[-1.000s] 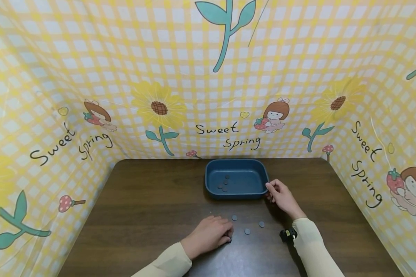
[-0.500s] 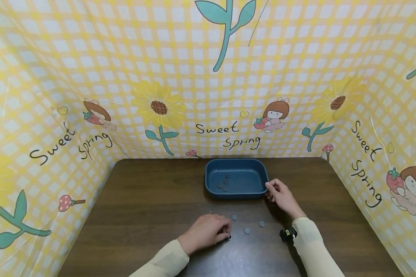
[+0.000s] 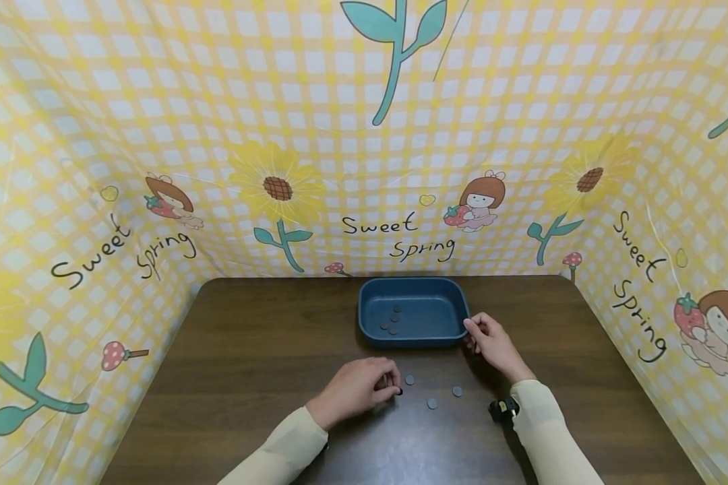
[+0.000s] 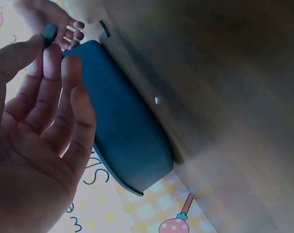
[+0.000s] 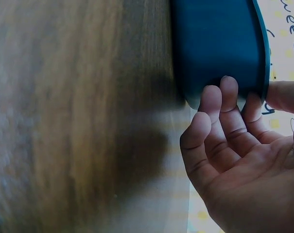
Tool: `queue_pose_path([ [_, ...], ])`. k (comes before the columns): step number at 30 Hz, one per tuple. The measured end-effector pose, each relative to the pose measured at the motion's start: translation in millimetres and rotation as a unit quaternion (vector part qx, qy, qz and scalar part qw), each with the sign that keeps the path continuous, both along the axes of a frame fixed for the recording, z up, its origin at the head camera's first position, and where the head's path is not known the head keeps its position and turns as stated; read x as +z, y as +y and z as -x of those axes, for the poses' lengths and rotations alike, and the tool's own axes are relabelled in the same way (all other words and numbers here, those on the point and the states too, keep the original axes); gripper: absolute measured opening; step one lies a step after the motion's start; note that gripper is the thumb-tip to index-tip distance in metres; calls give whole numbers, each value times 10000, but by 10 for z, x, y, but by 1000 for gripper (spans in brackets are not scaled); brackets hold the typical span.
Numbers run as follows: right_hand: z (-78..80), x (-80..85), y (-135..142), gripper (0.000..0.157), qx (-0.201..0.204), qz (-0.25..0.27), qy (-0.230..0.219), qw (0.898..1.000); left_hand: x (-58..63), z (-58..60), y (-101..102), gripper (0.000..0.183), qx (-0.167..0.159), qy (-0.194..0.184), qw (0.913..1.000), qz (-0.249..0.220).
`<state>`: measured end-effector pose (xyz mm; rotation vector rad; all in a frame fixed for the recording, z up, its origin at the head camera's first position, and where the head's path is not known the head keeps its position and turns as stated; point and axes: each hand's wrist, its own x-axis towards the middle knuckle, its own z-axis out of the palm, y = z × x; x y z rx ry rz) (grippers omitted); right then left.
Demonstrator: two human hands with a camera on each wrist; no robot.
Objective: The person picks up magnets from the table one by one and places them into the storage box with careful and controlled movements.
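Note:
My left hand (image 3: pixel 356 391) pinches a small dark round disc (image 4: pixel 50 35) between thumb and index finger, over the table just in front of the tray. The left wrist view shows the disc clearly at the fingertips. At the right front corner of the blue tray (image 3: pixel 414 342), my right hand (image 3: pixel 493 342) grips the rim, thumb on the inside and fingers against the outer wall (image 5: pixel 219 43). Several dark discs (image 3: pixel 393 330) lie in the tray's left half. To the right of my left hand, three grey discs lie flat on the table, the middle one (image 3: pixel 432 403) nearest me.
The brown wooden table (image 3: pixel 267 337) reaches back to a yellow checked cloth (image 3: pixel 303 121) that hangs around its back and sides. The tray stands at the table's back edge. A tiny white speck (image 4: pixel 157 100) shows on the table near the tray.
My left hand has lifted away from its lower spot and moved up toward the tray, carrying the pinched disc. My right hand stays at the tray's corner.

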<state>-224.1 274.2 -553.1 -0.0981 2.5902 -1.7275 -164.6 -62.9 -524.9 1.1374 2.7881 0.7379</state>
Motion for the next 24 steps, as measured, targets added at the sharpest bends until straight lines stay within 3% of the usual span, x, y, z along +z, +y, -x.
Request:
queue_pose_path([
  [14, -14, -17, 8, 28, -18, 34, 86, 10000, 170, 219, 17, 15, 283, -158, 9989, -326],
  [17, -61, 113, -29, 28, 65, 48, 8, 10000, 192, 271, 28, 14, 335, -173, 9987, -352],
  [20, -61, 128, -36, 27, 59, 79, -15, 9999, 211, 326, 43, 14, 371, -192, 9985, -346],
  [24, -8, -7, 0, 27, 9, 34, 55, 10000, 275, 395, 74, 12, 378, -150, 9986, -329],
])
